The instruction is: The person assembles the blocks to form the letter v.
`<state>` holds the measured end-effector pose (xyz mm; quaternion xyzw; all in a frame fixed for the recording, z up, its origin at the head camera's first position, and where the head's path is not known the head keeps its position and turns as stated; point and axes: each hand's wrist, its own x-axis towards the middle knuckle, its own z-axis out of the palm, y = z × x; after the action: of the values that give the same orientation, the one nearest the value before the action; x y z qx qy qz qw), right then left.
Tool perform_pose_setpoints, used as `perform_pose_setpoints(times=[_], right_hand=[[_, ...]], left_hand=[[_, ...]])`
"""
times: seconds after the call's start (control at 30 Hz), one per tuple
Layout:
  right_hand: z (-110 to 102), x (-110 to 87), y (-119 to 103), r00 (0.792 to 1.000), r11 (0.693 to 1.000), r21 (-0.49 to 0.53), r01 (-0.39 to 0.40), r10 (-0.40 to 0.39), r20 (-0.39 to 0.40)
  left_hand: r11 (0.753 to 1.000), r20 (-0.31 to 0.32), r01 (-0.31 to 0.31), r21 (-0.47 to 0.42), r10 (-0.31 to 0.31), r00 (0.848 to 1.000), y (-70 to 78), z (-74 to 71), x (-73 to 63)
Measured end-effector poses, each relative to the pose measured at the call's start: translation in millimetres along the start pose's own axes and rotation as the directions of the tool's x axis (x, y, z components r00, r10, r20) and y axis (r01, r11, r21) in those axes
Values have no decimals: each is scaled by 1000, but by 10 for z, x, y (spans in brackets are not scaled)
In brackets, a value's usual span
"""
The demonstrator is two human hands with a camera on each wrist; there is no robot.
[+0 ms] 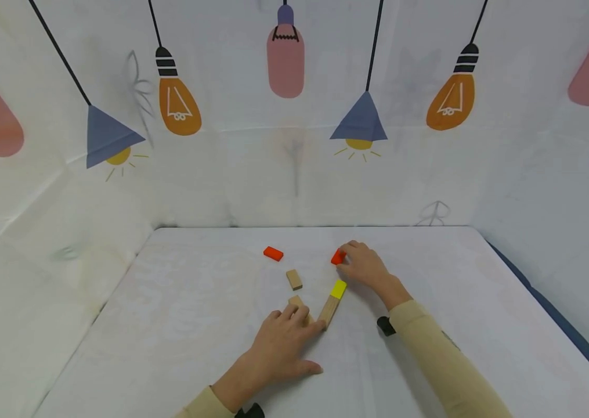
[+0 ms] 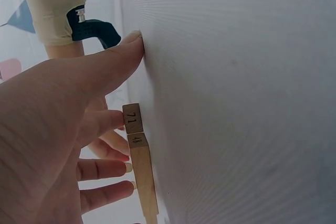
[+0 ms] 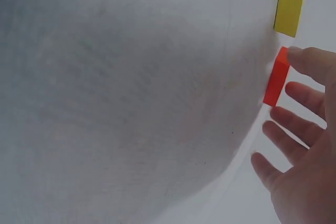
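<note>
Right grip pinches a red oblong block beyond the yellow oblong block, whose adjoining pale wooden oblong block could skew should the left grip, fingers extended, drag it.

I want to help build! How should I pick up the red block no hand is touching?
Probably come from above and pinch the middle of the untouched red block, thumb on its near long side, fingers on the far one. It lies flat, longer than it is wide, and stands apart from the wooden block, so your fingertips should fit.
</note>
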<state>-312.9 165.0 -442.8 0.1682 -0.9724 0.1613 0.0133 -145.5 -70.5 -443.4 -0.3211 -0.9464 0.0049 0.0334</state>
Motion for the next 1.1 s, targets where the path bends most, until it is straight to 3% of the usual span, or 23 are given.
perform_pose_setpoints(times=[1.1], right_hand=[[65,105,7,999,998,48,-33,35,-37]], left_hand=[[1000,-50,-19,20,20,999,-11,11,-14]])
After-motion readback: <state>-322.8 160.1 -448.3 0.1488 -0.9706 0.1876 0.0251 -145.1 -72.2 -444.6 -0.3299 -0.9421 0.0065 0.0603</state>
